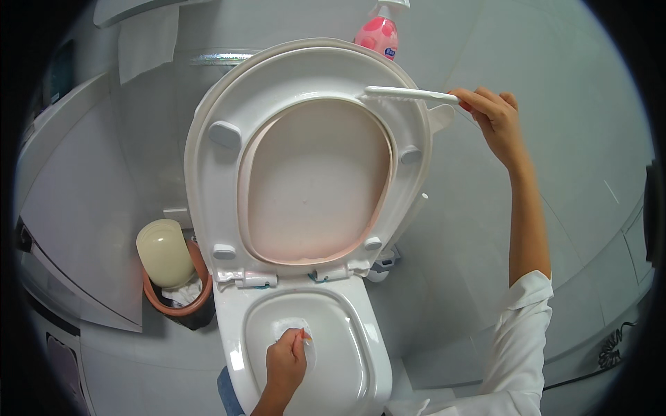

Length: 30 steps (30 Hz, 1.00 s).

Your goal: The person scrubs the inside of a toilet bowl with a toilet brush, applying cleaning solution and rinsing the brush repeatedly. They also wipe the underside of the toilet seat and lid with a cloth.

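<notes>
My right hand (491,117) grips the end of a white long-handled brush (406,93). Its bristles face down against the upper right of the raised toilet seat's underside (317,73). Through the seat's opening shows the raised lid (317,177), tinted pinkish along its lower edge. Below, my left hand (286,359) is held closed over the white toilet bowl (338,374). A small pale bit shows by its thumb; whether the fingers hold it is unclear. Grey bumpers (225,134) sit on the seat, and the hinges (255,279) join it to the bowl.
A pink spray bottle (377,36) stands behind the seat. To the left, a waste bin (156,299) with a brown rim holds crumpled paper and a cream-coloured lid (165,253). Toilet paper (148,44) hangs at upper left. A white stick-like handle (413,216) leans at right.
</notes>
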### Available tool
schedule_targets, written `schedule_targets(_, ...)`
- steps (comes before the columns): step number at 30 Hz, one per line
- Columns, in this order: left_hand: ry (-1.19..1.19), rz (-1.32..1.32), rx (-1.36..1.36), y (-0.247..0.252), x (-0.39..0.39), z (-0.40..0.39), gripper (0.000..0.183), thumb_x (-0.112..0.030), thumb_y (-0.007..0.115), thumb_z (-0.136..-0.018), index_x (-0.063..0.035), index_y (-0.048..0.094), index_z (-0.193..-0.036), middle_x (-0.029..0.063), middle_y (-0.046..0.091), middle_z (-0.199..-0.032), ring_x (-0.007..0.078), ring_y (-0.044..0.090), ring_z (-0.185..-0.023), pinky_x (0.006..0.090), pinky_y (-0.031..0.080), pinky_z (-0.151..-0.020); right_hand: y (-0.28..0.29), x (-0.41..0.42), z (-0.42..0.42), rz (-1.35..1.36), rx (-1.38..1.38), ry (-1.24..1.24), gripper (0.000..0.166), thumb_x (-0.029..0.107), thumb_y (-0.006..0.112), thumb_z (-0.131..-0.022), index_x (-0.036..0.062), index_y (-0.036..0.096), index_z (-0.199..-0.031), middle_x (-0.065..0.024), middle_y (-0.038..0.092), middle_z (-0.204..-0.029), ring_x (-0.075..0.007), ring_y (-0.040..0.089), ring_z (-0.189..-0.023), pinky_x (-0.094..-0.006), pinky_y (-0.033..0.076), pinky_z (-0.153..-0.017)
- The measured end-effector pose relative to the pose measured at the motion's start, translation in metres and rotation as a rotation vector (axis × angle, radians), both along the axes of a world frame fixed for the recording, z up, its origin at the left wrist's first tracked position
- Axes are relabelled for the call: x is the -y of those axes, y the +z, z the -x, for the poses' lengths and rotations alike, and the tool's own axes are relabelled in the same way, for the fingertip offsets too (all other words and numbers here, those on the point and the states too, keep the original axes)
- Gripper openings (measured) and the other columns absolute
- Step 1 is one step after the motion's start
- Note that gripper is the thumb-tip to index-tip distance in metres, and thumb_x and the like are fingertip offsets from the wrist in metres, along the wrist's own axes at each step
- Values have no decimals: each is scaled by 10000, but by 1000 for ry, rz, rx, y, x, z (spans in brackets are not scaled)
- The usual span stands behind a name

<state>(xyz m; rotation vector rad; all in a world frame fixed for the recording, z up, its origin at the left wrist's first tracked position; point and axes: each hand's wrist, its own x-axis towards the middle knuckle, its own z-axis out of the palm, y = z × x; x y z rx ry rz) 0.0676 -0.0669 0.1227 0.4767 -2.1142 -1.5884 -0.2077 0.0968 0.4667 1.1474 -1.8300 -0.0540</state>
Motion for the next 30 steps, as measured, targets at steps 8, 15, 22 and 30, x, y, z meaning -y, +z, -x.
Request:
schedule_targets(8, -21, -8, 11, 0, -3, 0, 141, -103, 489, -900, -45, 607, -847, 127, 619, -685, 296, 597, -590, 329, 456, -556, 7, 57, -22, -95, -64, 74, 212, 117, 521, -882, 238, 662, -986, 39, 585, -730, -124, 522, -658, -286, 291, -784)
schedule_targets(15, 23, -5, -29, -4, -3, -5, 138, -101, 489, -895, -44, 605, -844, 139, 614, -681, 306, 600, -597, 342, 459, -558, -2, 128, -43, -245, -117, 279, 259, 105, 532, -862, 258, 659, -1028, 16, 592, -785, -136, 570, -761, -324, 280, -867)
schedule_targets(22, 27, -5, -16, -6, 0, -5, 141, -103, 493, -899, -41, 595, -825, 139, 596, -645, 301, 575, -545, 332, 437, -514, 20, 74, -24, -151, -143, 84, 243, 123, 515, -880, 253, 656, -1028, 23, 614, -801, -119, 570, -731, -310, 283, -874)
schedule_targets(30, 17, 19, -41, -1, 0, -4, 132, -88, 493, -898, -28, 589, -832, 131, 607, -669, 289, 588, -554, 318, 438, -513, 4, -2, -16, -53, 4, -167, 209, 87, 503, -894, 225, 630, -985, 49, 544, -712, -115, 478, -640, -303, 229, -811)
